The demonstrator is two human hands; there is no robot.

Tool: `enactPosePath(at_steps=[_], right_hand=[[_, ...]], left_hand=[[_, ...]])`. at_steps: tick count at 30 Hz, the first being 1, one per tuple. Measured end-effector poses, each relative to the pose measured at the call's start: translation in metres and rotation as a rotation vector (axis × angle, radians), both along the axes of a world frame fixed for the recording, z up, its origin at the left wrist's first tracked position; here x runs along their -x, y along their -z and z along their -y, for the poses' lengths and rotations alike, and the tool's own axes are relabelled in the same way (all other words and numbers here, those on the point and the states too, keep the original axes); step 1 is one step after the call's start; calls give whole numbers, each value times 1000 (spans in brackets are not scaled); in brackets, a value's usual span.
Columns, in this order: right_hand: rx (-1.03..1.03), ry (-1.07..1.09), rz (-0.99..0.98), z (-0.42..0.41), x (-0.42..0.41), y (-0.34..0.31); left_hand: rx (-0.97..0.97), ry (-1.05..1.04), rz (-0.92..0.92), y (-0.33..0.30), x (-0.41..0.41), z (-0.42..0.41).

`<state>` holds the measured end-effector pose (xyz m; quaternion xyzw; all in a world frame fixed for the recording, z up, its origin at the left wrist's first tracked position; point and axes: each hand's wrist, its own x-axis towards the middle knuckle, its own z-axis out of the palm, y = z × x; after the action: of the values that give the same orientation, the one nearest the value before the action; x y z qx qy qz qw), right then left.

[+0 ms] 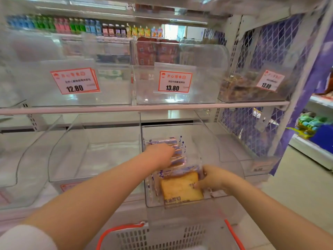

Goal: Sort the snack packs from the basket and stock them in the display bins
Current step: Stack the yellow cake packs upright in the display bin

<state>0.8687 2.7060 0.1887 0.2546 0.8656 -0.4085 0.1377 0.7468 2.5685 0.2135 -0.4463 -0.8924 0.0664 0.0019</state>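
Right hand point(211, 179) pinching bread pack point(181, 189) in clear bin point(180, 213), left hand point(159, 153) on stacked packs point(177, 150) (grip unclear)

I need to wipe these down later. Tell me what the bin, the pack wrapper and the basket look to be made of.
Bin: clear glossy rigid plastic, likely acrylic; you see straight through it.
Wrapper: thin shiny plastic film, printed, bread visible through it.
Basket: matte grey moulded plastic with slots; orange handles, material unclear.
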Motion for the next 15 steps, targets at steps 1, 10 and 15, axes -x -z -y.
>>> enactPosePath(at_steps=[1, 10, 15], right_hand=[[-51, -23, 40, 0, 4, 2], [30, -9, 274, 1, 21, 19], [154, -27, 249, 7, 31, 25]], left_hand=[[18, -9, -1, 2, 3, -3], [60, -37, 433, 8, 14, -15], [107, -31, 447, 14, 18, -12]])
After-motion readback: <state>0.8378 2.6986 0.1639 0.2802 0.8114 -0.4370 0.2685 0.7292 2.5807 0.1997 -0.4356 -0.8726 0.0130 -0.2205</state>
